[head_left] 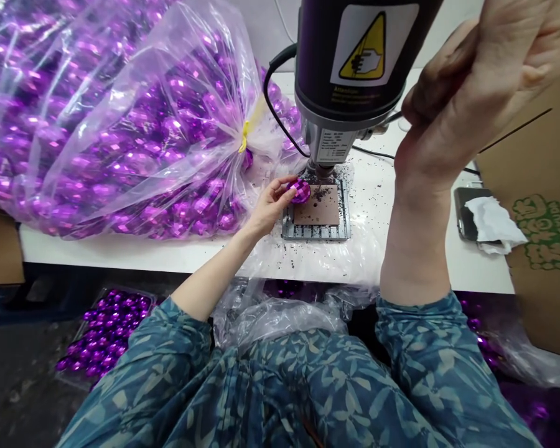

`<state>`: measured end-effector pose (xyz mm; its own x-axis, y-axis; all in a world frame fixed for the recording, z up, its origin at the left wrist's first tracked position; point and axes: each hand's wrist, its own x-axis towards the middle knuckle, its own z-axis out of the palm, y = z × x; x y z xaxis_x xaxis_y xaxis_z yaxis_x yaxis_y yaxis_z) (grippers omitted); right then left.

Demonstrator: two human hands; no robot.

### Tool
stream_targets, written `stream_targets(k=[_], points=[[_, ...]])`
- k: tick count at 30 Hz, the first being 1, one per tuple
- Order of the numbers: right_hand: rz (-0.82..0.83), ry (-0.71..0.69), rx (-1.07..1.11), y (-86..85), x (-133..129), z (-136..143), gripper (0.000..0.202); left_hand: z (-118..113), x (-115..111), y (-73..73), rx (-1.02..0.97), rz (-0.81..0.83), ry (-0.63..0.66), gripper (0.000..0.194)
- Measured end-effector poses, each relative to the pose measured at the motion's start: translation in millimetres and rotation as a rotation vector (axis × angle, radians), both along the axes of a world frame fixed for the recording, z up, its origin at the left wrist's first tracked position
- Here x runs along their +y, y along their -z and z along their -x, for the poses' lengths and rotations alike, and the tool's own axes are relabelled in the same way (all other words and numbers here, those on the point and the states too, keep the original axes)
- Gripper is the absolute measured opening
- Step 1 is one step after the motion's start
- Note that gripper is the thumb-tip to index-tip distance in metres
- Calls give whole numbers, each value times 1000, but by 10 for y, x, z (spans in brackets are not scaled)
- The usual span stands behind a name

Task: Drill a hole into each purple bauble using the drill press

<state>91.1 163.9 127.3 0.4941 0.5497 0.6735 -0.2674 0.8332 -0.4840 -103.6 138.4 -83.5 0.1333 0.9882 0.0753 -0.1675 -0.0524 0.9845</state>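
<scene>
Between the thumb and fingers of my left hand [274,204] is a purple faceted ball [299,191]. The ball is at the left edge of a brown square board [324,214], which lies on the slotted metal base [315,233] of a drill press [350,56]. Dark shavings are scattered over the board and around the base. Raised at the upper right, my right hand [476,81] is closed, with its fingers curled at the end of a thin metal lever on the machine's right side. The drill tip is hard to make out.
A large clear bag of purple balls [121,124], tied with yellow, covers the table's left side. A tray of balls [107,330] sits below the table [98,254]. On the right are a dark object with white tissue [492,221] and a cardboard box [536,186].
</scene>
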Motion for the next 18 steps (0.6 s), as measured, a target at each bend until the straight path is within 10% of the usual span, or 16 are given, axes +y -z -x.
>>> stream_targets(k=[7, 18], points=[[-28, -4, -32, 39, 9, -18, 47, -204, 153, 286, 88, -114, 13, 65], [-34, 122, -85, 81, 63, 10, 57, -351, 26, 280, 362, -307, 71, 65]])
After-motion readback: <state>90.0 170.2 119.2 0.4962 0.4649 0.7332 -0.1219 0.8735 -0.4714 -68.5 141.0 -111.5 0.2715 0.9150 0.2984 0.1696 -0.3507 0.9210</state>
